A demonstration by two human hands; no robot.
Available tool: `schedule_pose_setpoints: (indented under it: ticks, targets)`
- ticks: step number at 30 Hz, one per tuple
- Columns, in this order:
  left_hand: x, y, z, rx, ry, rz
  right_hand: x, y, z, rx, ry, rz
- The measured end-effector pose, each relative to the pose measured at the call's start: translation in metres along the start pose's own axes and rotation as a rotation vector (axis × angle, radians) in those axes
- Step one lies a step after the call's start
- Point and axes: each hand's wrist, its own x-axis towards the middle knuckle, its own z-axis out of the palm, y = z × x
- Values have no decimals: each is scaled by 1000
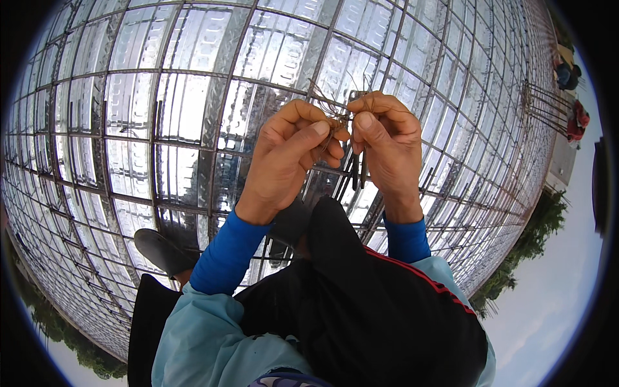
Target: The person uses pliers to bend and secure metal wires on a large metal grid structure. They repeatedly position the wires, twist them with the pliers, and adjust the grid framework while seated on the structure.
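Thin brown tie wires [338, 120] form a loose bundle in front of me, their fine ends sticking out above my fingers. My left hand [282, 151] is closed, pinching the bundle between thumb and fingers. Close beside it, my right hand [391, 147] is also closed, with thumb and forefinger pinching wire. A pair of dark pliers [355, 175] is tucked in the right hand; its handles hang below the fingers and its head shows above. The right palm and part of the pliers are hidden.
Below me a grid of steel rebar [155, 132] lies over shiny corrugated metal decking [184, 97]. My shoe [161, 251] stands on it at left. Upright bars [548, 103] and a person in red [578, 121] are at the far right. Trees [532, 235] stand past the deck's edge.
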Motion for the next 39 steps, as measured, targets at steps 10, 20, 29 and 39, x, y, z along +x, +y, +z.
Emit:
schedule_pose_setpoints:
  ticks: [10, 20, 29, 39]
  targets:
    - [4, 4, 18, 410, 92, 98, -5, -18, 3, -205, -45, -83]
    - [5, 6, 15, -73, -72, -234, -8, -21, 1, -54, -10, 58]
    - [2, 4, 15, 130, -51, -144, -16, 24, -3, 510, -36, 157]
    - [4, -7, 24, 1379, 111, 688, -19, -10, -27, -255, 394, -26]
